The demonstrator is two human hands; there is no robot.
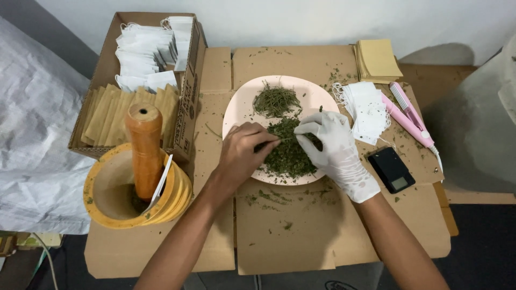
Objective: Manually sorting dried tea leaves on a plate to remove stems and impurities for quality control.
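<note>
A pale pink plate (242, 107) lies on flattened cardboard. It carries a heap of stripped stems (275, 101) at the back and a pile of crumbled green dried leaves (287, 156) at the front. My bare left hand (244, 156) pinches one end of a thin herb sprig (277, 140) above the leaf pile. My right hand (333, 147), in a white glove, pinches the same sprig from the other side. Both hands hover just over the plate.
A yellow mortar (105, 212) with a wooden pestle (145, 150) and a white spoon stands at the left. Behind it, a cardboard box (185, 115) holds white bags and tan envelopes. Right of the plate: white filter bags (368, 110), tan envelopes (379, 58), a pink sealer (408, 115), a black pocket scale (391, 169).
</note>
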